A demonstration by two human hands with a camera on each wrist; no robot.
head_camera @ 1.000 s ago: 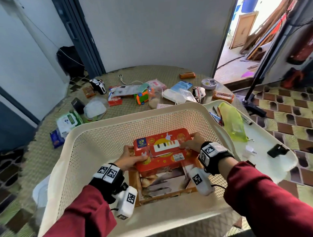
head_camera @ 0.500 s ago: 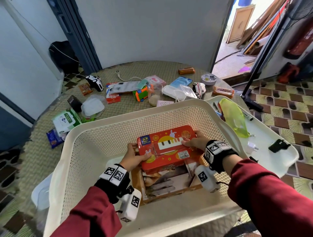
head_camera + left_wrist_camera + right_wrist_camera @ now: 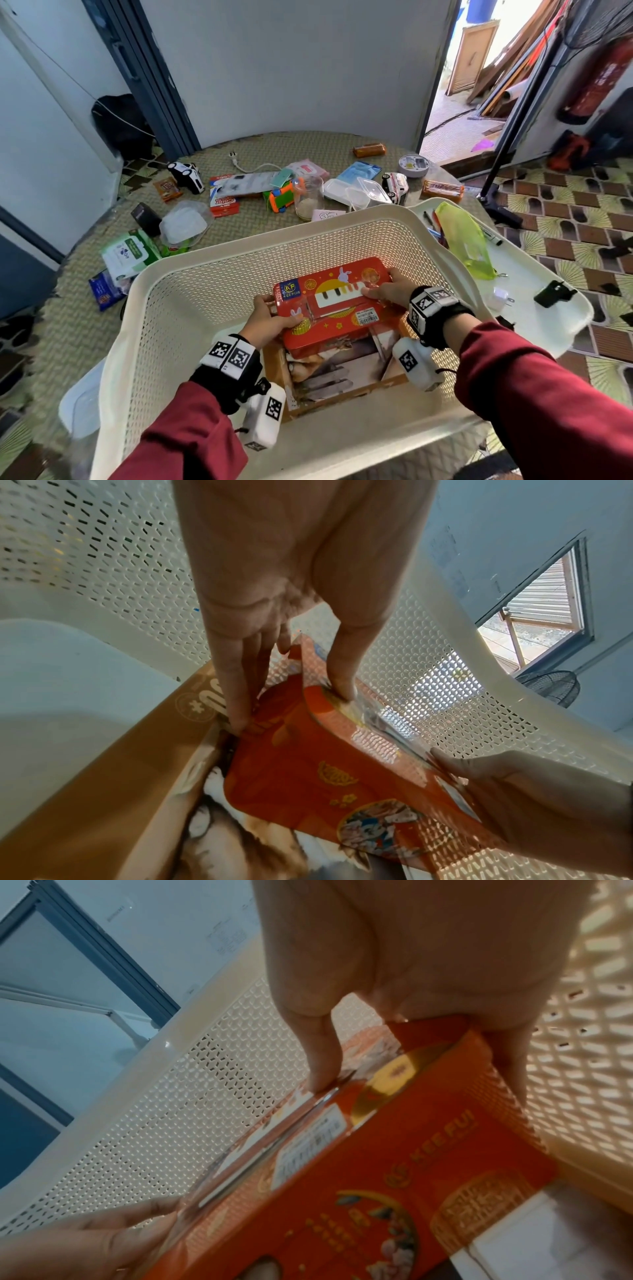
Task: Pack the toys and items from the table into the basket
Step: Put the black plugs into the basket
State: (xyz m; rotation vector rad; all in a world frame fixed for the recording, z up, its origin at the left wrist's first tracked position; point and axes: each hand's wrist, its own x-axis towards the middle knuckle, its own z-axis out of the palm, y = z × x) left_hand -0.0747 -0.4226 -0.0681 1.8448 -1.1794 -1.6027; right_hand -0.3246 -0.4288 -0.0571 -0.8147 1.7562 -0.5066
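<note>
Inside a cream perforated basket point(image 3: 178, 291), left hand point(image 3: 265, 322) and right hand point(image 3: 390, 291) each pinch opposite short ends of a red mooncake box point(image 3: 329, 318), right end near the wall, open floor to its left.

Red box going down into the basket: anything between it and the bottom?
Yes. A flat brown picture box already lies on the basket floor, right under the red box held by the left hand and right hand. It will land on that, not the floor. Nothing else visible blocks it.
</note>
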